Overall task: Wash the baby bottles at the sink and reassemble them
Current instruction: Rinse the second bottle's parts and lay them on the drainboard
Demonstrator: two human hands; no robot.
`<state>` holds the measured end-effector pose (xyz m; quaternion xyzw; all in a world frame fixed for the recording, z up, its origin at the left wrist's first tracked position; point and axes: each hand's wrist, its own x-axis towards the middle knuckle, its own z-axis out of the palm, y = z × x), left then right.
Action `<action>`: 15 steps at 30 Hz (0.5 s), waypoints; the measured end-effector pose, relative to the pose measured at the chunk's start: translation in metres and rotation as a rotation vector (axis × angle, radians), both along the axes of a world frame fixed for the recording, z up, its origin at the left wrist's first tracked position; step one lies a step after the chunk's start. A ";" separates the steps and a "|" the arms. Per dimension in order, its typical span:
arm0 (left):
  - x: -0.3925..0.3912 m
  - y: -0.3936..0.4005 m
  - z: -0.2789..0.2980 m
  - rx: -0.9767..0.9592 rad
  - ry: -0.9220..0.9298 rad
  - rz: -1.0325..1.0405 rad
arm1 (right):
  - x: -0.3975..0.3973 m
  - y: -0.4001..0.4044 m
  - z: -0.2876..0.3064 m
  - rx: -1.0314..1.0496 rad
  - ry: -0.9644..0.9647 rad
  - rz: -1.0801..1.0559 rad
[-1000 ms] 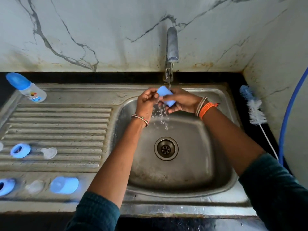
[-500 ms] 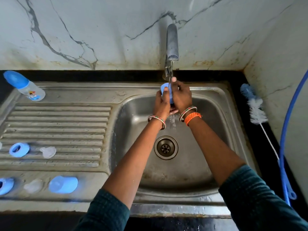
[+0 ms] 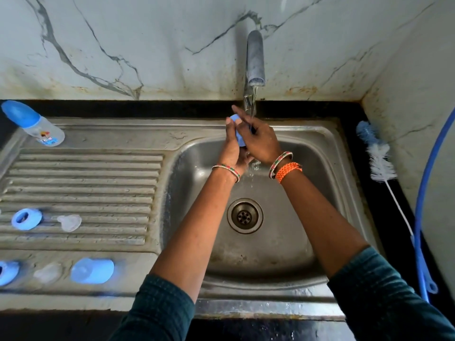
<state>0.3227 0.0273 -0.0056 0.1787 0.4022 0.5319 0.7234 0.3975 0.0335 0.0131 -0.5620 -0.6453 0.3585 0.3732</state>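
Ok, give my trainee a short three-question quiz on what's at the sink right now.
1. True or false: water is running from the grey metal tap.
2. Which item lies on the black counter right of the steel sink basin? A) blue-handled white bristle bottle brush B) sponge C) soap bar
3. Fill in: the left hand and right hand together hold a small blue plastic ____ under the stream.

Key: 1 true. 2 A, the blue-handled white bristle bottle brush. 3 cap; a like blue cap lies on the ribbed steel drainboard, and an assembled clear bottle with blue cap lies at the far left.
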 end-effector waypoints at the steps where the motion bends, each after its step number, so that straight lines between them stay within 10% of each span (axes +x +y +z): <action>1: -0.003 0.001 -0.003 0.041 0.032 0.006 | -0.001 -0.001 -0.001 -0.033 0.046 0.013; 6: -0.004 0.002 -0.010 0.069 0.202 -0.052 | -0.005 -0.004 -0.007 -0.028 0.218 -0.137; 15: -0.011 0.005 -0.011 0.106 0.285 -0.037 | 0.009 -0.021 -0.019 0.189 -0.625 0.024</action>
